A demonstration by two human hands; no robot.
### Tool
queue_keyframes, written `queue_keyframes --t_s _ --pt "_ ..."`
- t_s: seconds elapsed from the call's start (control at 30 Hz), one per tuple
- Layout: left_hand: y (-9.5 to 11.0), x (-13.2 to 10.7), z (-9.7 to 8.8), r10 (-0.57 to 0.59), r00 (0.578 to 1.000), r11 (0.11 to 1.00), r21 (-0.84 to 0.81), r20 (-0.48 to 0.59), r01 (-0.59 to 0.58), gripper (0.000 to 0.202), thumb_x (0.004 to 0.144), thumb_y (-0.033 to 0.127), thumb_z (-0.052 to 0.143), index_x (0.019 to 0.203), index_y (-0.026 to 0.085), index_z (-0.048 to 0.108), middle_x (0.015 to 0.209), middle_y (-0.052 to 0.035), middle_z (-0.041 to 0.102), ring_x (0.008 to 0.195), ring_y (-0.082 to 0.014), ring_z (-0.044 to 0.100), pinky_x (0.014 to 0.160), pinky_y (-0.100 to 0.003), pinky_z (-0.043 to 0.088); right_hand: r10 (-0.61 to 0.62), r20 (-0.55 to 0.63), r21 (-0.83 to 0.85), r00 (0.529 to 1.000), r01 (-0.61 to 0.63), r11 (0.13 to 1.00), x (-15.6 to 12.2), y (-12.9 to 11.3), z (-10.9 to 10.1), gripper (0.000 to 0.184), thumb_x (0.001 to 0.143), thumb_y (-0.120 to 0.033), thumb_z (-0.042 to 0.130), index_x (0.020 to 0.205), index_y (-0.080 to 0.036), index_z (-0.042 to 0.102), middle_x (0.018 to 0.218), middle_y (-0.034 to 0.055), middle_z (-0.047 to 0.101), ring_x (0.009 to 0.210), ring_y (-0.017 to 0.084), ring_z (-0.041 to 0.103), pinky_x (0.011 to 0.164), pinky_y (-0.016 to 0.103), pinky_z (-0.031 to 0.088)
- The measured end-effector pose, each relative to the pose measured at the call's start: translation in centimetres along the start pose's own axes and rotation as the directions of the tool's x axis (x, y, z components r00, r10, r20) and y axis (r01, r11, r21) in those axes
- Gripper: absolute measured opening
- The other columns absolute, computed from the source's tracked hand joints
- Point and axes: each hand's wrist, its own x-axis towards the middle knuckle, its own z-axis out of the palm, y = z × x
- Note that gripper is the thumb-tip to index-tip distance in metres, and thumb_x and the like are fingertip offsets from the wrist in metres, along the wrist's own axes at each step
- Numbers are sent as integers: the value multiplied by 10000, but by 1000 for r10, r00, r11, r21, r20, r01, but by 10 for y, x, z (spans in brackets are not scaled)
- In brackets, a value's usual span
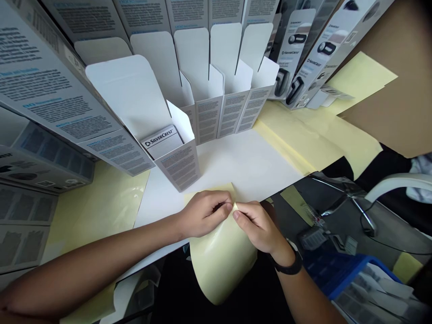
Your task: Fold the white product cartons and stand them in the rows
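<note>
A person's left hand and right hand pinch one yellow sheet between thumbs and fingers, meeting at the front edge of a white table. The curled fingers hide the pinched part, and whether the yellow corner behind the left hand belongs to the same sheet is hard to tell. The lower part hangs over a dark lap; its underside is out of sight. A black wristband circles the right wrist, its face turned away.

The sheet is smooth, glossy and bowed into a rounded curve. Beyond it stand slim printed card boxes with round-cornered white flaps; six flaps show raised. In the nearest open box sits one insert lettered "SilverCrest", its lower part hidden. One blue plastic crate, lower right, is cut off by the frame.
</note>
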Motion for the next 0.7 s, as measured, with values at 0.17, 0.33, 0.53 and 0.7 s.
queue_keyframes --t_s 0.17,0.33,0.53,0.7 --pt "1 1 0 6 1000 1000 11 5 -6 280 982 273 424 728 175 488 651 47 485 615 -87 432 606 -214 332 10 21 11 1000 -11 1000 0 0 -2 391 954 -253 510 639 -202 283 557 -69 249 509 73 248 498 259 192" --pt "1 1 -1 0 1000 1000 -2 7 0 280 982 271 425 727 173 488 651 47 486 618 -85 434 606 -209 334 27 35 24 999 -28 999 0 0 -4 377 959 -272 502 643 -199 311 567 -66 268 520 75 261 503 257 204" --pt "-1 1 -1 -12 1000 999 -39 8 12 371 997 367 456 686 167 472 616 49 440 587 -81 389 574 -212 308 38 48 32 998 -40 999 -1 -1 -4 368 950 -256 499 643 -200 304 571 -66 254 525 76 250 508 264 192" --pt "-3 1 -2 -51 997 993 -101 52 56 423 993 421 485 659 165 445 591 57 365 566 -77 325 540 -214 272 38 117 39 992 -43 998 2 0 -9 350 952 -272 484 651 -198 320 583 -63 262 540 79 249 515 262 200"
